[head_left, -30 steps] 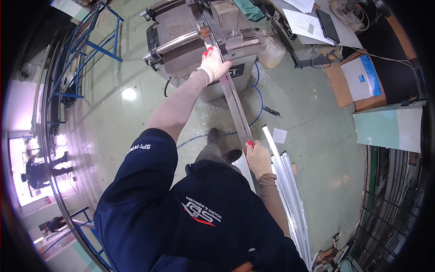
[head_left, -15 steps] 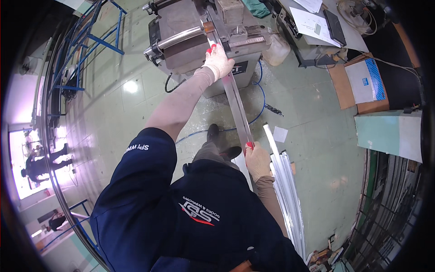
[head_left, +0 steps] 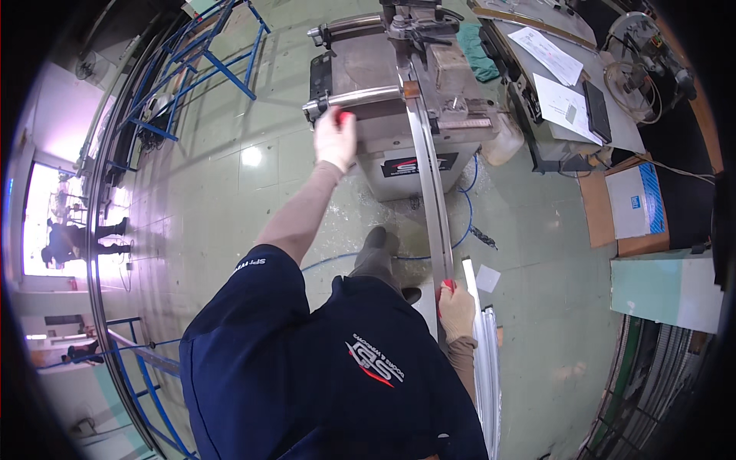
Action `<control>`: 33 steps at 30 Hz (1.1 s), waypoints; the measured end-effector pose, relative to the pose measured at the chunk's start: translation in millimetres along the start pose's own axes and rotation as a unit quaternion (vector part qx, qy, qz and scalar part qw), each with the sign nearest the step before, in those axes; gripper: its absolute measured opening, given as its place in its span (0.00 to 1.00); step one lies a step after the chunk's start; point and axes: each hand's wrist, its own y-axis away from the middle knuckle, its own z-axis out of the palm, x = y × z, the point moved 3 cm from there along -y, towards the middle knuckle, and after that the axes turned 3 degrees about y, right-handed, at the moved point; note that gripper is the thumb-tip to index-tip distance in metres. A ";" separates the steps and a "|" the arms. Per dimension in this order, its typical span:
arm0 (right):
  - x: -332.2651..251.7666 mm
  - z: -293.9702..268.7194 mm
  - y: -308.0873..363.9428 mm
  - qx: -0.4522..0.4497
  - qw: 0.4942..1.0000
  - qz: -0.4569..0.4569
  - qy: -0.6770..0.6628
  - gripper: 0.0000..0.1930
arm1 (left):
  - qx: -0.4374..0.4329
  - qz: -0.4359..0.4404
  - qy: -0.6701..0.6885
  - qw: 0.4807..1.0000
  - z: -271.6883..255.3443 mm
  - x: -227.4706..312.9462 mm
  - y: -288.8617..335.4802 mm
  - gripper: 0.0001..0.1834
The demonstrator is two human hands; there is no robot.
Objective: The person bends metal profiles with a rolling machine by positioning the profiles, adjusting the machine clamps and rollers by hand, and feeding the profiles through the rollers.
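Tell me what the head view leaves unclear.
Head view:
Metal profile: near end hidden behind the right hand and shirt.
Left hand: contact with the round bar unclear from above.
White profiles: near ends cut off by the lower edge.
Papers: print too small.
Distant person: blurred by glare.

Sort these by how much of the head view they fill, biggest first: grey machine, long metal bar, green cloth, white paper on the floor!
1. grey machine
2. long metal bar
3. green cloth
4. white paper on the floor
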 end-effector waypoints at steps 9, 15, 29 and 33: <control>-29.0 -15.6 -7.3 -0.084 0.996 0.017 0.009 0.28 | -0.252 -0.100 0.071 0.960 -24.9 -180.9 -141.2 0.35; -5.2 7.4 -46.0 0.043 0.995 0.075 -0.044 0.23 | -0.558 -0.200 0.020 0.805 23.2 -156.7 -188.1 0.40; -85.1 -5.1 -74.1 -0.029 0.975 0.221 0.003 0.23 | -0.551 -0.175 0.131 0.806 43.1 -63.3 -261.0 0.28; -74.3 -3.4 -69.7 -0.034 0.974 0.223 -0.002 0.25 | -0.498 -0.133 0.261 0.816 70.2 -64.6 -258.3 0.36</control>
